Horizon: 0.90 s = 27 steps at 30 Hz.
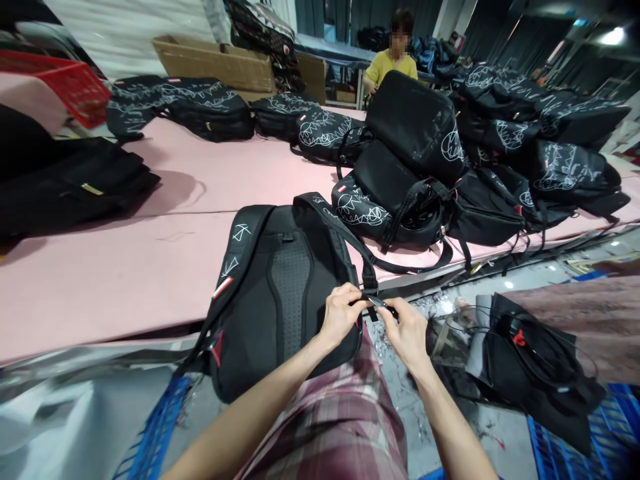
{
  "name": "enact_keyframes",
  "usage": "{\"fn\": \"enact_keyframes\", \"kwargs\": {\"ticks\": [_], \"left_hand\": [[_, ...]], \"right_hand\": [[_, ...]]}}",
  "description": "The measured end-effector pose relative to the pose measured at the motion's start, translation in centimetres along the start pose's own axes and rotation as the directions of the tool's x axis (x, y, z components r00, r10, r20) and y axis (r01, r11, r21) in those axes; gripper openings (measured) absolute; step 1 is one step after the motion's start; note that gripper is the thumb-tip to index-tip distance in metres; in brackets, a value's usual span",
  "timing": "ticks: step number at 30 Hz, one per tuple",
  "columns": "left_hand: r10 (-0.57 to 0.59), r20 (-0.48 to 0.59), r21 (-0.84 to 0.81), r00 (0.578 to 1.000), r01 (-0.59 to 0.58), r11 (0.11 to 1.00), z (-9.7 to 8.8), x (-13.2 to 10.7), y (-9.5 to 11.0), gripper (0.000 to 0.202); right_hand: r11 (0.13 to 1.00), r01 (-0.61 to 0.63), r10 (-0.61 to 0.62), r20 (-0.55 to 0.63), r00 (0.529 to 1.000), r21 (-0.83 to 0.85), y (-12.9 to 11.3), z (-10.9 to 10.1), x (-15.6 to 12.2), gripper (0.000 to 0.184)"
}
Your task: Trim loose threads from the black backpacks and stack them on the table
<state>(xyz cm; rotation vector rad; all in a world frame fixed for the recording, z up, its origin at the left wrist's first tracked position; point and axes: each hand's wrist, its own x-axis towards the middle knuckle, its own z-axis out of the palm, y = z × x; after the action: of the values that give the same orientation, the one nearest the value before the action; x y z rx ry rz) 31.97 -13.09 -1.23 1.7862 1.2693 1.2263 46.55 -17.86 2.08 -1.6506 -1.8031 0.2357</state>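
A black backpack (250, 300) lies against the table edge and my lap, its padded back panel facing up. White scribbles mark its shoulder strap (240, 233), which also bears a red-and-white tag. At the pack's right side, my left hand (341, 312) is closed in a pinch on the dark webbing strap (369, 279). My right hand (406, 333) is closed around small thread snips (379, 303), whose pale metal blades point left toward the webbing by my left fingertips. The exact spot where blades and webbing meet is too small to make out.
Many black backpacks (410, 127) are heaped on the pink table (200, 173) at right. Another black bag (75, 180) lies left, near a red crate (65, 83). A cardboard box (215, 67) and a person in yellow (395, 65) are beyond. Blue crates (155, 427) stand below.
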Motion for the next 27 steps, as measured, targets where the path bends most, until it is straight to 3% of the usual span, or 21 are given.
{"fn": "enact_keyframes", "kwargs": {"ticks": [3, 5, 9, 11, 13, 15, 17, 20, 24, 27], "left_hand": [[-0.016, 0.008, -0.020, 1.000, 0.016, 1.000, -0.1, 0.0, -0.1, 0.013], [-0.030, 0.016, -0.034, 0.999, 0.030, 0.999, -0.1, 0.1, -0.2, 0.012], [-0.026, 0.027, -0.028, 0.999, 0.027, 0.999, -0.1, 0.0, -0.2, 0.014], [-0.041, 0.025, -0.023, 0.999, 0.041, 0.999, -0.1, 0.0, -0.1, 0.018], [-0.075, 0.065, -0.036, 0.995, 0.077, 0.996, -0.4, 0.2, 0.0, 0.020], [-0.141, 0.157, -0.060, 0.977, 0.152, 0.986, -0.8, 0.5, 0.1, 0.022], [-0.242, 0.274, -0.084, 0.931, 0.273, 0.958, -1.3, 1.2, 0.1, 0.030], [-0.359, 0.415, -0.096, 0.836, 0.433, 0.896, -1.8, 2.3, 0.1, 0.045], [-0.471, 0.437, -0.090, 0.766, 0.558, 0.825, -1.7, 3.2, 0.1, 0.039], [-0.602, 0.444, -0.159, 0.664, 0.720, 0.676, -1.5, 3.2, 0.1, 0.037]], "right_hand": [[0.960, -0.178, 0.166, 0.073, 0.983, 0.214, 0.4, 0.0, 0.0, 0.023], [0.941, -0.220, 0.207, 0.076, 0.975, 0.258, 0.5, -0.1, 0.0, 0.025], [0.990, -0.106, 0.106, 0.003, 0.994, 0.097, 0.0, -0.1, 0.0, 0.021], [0.991, -0.084, 0.083, 0.013, 0.996, 0.100, -0.2, 0.0, 0.1, 0.019], [0.952, -0.144, 0.128, 0.074, 0.989, 0.269, -0.1, 0.1, 0.4, 0.019], [0.847, -0.224, 0.193, 0.114, 0.975, 0.481, 0.1, 0.4, 0.8, 0.020], [0.762, -0.254, 0.242, 0.101, 0.965, 0.596, 0.3, 0.9, 1.2, 0.018], [0.755, -0.272, 0.260, 0.109, 0.959, 0.596, 0.4, 2.2, 1.9, 0.032], [0.662, -0.339, 0.260, 0.219, 0.940, 0.669, 0.5, 4.0, 2.8, 0.030], [0.520, -0.412, 0.277, 0.308, 0.910, 0.749, 0.8, 4.9, 3.1, 0.028]]}}
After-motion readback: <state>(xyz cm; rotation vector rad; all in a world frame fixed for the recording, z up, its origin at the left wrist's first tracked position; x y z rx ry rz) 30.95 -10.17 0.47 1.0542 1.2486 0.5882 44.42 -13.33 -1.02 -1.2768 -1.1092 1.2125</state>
